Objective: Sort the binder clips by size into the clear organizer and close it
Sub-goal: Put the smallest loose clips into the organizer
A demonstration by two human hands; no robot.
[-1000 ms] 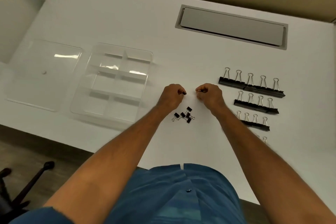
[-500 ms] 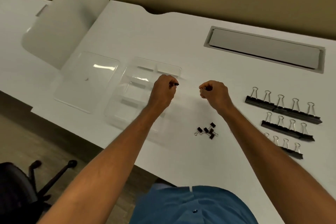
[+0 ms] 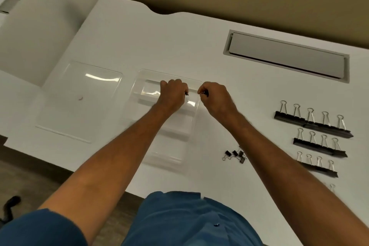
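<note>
Two hands, the left hand (image 3: 173,94) and the right hand (image 3: 216,98), each pinch a small binder clip above the far end of the clear organizer (image 3: 139,94), whose long axis runs away from the person. Its compartments look empty, its lid (image 3: 79,102) lies flat to the left, and loose small clips (image 3: 234,156) lie on the desk (image 3: 179,46) to the right.

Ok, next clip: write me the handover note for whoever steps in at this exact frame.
Left hand: pinches a tiny black clip over the clear organizer, far end.
Right hand: pinches another tiny clip at the organizer's right rim.
Lid: off, lying flat left of the organizer.
Small clips: loose pile on the desk right of the organizer.
Larger clips: three sized rows at right, biggest farthest, then and.
Done: no clips visibly inside.
Left: drop these two, sort the rest, close the lid.
</note>
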